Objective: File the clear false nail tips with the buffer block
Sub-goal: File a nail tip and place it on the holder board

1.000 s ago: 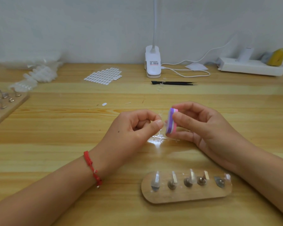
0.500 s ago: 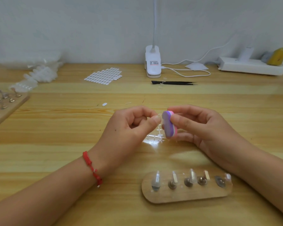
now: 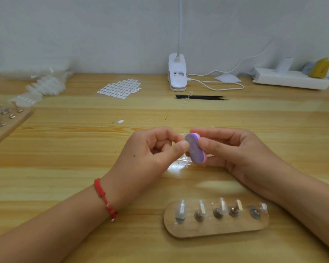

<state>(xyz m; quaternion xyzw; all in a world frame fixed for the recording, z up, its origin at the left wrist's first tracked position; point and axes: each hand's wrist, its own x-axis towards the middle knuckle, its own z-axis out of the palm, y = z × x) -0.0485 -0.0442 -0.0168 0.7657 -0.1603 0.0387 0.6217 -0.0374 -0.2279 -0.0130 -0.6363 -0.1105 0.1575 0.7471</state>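
I record a nail-craft workplace: wooden table (image 3: 65, 158), clip lamp (image 3: 177, 75) at 12 o'clock, tweezers (image 3: 201, 97) at 1, nail-tip stand (image 3: 215, 227) at 5.

A pale wooden table (image 3: 65, 168) runs back to the wall; nearest lies an oval wooden stand (image 3: 216, 229), its five pegs carrying clear nail tips (image 3: 223, 205); left, a second pegged board (image 3: 6, 122) and a heap of clear plastic pieces (image 3: 44, 88); mid-table, a sheet of white oval tabs (image 3: 120, 88) and one loose tab (image 3: 120, 121); behind them are black tweezers (image 3: 201, 97), a white clip lamp (image 3: 177, 74) with its cable (image 3: 217, 86), and a white power strip (image 3: 291, 81).
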